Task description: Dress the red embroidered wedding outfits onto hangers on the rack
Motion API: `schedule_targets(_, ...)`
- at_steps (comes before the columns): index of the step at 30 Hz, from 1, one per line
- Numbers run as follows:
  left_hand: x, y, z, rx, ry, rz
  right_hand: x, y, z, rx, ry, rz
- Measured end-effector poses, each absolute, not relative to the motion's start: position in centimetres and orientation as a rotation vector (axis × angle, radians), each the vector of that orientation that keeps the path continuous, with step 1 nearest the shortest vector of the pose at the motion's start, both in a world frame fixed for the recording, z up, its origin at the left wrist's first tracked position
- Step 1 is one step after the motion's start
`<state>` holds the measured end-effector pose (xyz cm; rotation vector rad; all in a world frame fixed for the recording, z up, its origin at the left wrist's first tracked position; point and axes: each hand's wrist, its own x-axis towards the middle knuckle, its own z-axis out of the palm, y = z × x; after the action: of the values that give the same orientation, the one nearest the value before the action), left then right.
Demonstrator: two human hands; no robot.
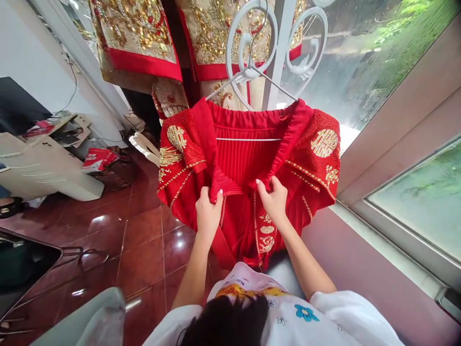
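A red pleated skirt with gold embroidery hangs from a thin wire hanger. Its gathered waistband forms an open loop, and the hanger's lower bar crosses inside it. My left hand pinches the front edge of the waistband on the left. On the right, my right hand grips the other front edge between thumb and fingers. A gap separates the two held edges. Gold round motifs show on both upper panels of the skirt, and its lower part hangs down in front of my body.
A white scrollwork metal rack stands behind the hanger. Gold-beaded garments with red borders hang at the back. A window is on the right. At left are a desk, a red box and a dark table.
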<state>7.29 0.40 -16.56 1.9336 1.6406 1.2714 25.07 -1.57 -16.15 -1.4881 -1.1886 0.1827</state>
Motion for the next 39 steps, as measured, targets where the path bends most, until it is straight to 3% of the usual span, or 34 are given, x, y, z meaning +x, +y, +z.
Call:
schedule_targets(5, 6.4, -1.9, -18.6, 1.810, 1.508, 1.352, 25.2, -6.0, -18.6, -1.466, -1.122, 0.524)
schedule_targets(11, 5.3, -5.6, -20.5, 1.845, 1.469, 1.261, 25.5, -10.0, -20.0, -1.704, -1.534, 0.231)
schedule_targets(16, 8.0, -7.5, -23.6, 1.591, 1.257, 1.150, 25.8, -10.7, -20.5, -1.859, -1.553, 0.157)
schedule_targets(22, 11.7, -7.4, -26.4, 1.208, 0.994, 1.071, 24.7, -8.9, -21.5, -1.699, -1.449, 0.548)
schedule_targets(30, 12.0, -7.2, -24.7, 1.217, 0.919, 0.945, 22.3, -7.5, -20.0, -1.206, -1.068, 1.309)
schedule_targets(34, 11.0, -6.3, -24.0, 1.150, 0.937, 0.923, 21.6, -7.5, -18.8, -1.100, -0.944, 1.250)
schedule_targets(39, 8.2, -6.1, -22.7, 1.217, 0.973, 1.170, 22.4, -7.7, -19.0, -1.034, -0.805, 1.244)
